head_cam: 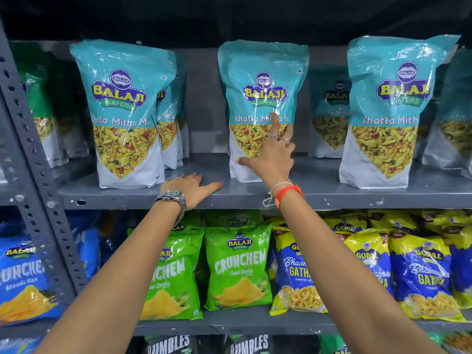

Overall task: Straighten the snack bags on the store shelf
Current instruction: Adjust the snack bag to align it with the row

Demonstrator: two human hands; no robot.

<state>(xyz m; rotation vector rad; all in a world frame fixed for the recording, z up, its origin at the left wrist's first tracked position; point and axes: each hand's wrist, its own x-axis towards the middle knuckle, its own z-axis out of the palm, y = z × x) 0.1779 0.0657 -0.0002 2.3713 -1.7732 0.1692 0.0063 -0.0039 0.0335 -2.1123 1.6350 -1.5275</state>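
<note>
Three teal Khatta Mitha Mix bags stand upright along the front of the upper grey shelf: a left bag, a middle bag and a right bag. My right hand lies flat against the lower front of the middle bag, fingers spread, thumb at its bottom left corner. My left hand, with a watch on the wrist, rests palm down on the bare shelf between the left and middle bags, holding nothing. More teal bags stand behind in rows.
A perforated grey upright runs down the left side. Below, green Crunchem bags, blue Crunchem bags and yellow-blue Gopal bags fill the lower shelf. Green bags stand at the upper far left.
</note>
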